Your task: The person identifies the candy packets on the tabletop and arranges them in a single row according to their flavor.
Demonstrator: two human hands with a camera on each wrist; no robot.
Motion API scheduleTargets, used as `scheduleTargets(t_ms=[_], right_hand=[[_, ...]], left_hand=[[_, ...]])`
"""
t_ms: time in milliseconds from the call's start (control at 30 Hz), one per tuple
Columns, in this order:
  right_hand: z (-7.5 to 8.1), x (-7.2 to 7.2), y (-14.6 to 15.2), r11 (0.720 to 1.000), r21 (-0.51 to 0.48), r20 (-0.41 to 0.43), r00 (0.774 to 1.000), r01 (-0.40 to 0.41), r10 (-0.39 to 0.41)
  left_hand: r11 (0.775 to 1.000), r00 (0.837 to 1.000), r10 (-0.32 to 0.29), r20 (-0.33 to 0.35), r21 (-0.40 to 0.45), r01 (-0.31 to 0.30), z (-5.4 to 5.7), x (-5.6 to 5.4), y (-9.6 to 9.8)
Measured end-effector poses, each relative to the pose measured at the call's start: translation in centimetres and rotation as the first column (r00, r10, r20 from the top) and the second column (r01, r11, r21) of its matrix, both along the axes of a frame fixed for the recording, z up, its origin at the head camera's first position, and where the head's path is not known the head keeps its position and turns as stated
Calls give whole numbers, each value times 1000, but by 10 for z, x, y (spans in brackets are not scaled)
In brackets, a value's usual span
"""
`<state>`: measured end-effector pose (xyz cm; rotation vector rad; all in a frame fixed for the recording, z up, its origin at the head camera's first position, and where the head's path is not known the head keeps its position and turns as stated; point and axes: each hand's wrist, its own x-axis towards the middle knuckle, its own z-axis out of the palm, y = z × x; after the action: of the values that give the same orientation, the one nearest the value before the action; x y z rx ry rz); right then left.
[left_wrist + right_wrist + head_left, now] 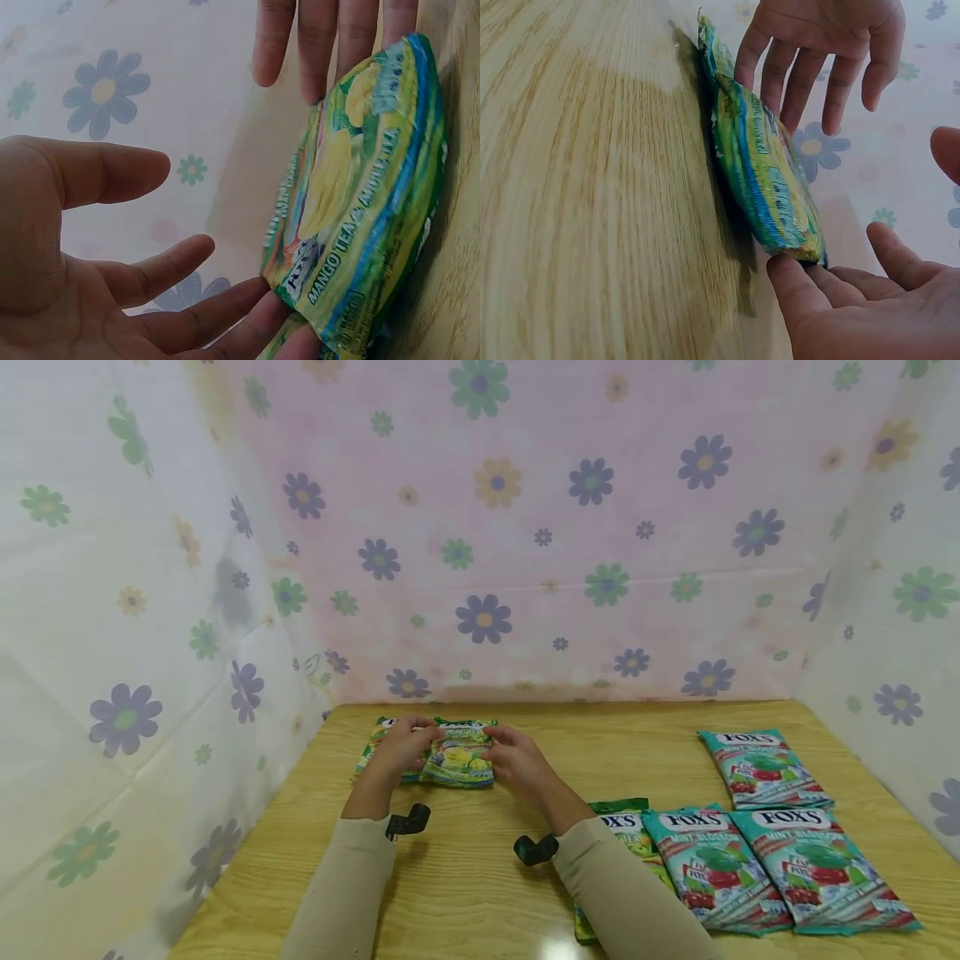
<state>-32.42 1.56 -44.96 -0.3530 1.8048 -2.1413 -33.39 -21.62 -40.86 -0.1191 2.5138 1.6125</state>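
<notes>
A green and yellow Fox's candy bag (459, 760), with fruit printed on it, lies face up on the table between the two hands. My left hand (405, 747) is at its left edge, fingers extended and fingertips right at the side of the bag. At the opposite edge is my right hand (525, 768), its fingers (799, 289) loosely straight against the bag's end. Both thumbs stand away from the bag in the wrist views. Partly behind the left hand lies a second green candy bag (372, 752), beside the first.
At the right, two teal Fox's Mint Blossom bags (716, 868) lie side by side, with a third teal bag (765, 768) behind them. Another green bag (633, 835) is partly covered by the right sleeve. Flowered cloth (525, 568) walls in the wooden table (480, 877).
</notes>
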Motion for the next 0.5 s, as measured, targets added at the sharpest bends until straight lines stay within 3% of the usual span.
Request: scheduleTargets(t_ms=[267, 500], right_hand=[[-3, -1, 1, 999, 29, 13, 1000, -21, 20], [-8, -3, 1, 982, 139, 69, 988, 128, -139]], left_hand=[[991, 997, -75, -6, -110, 74, 0, 1, 4], [983, 996, -92, -9, -162, 90, 4, 5, 6]])
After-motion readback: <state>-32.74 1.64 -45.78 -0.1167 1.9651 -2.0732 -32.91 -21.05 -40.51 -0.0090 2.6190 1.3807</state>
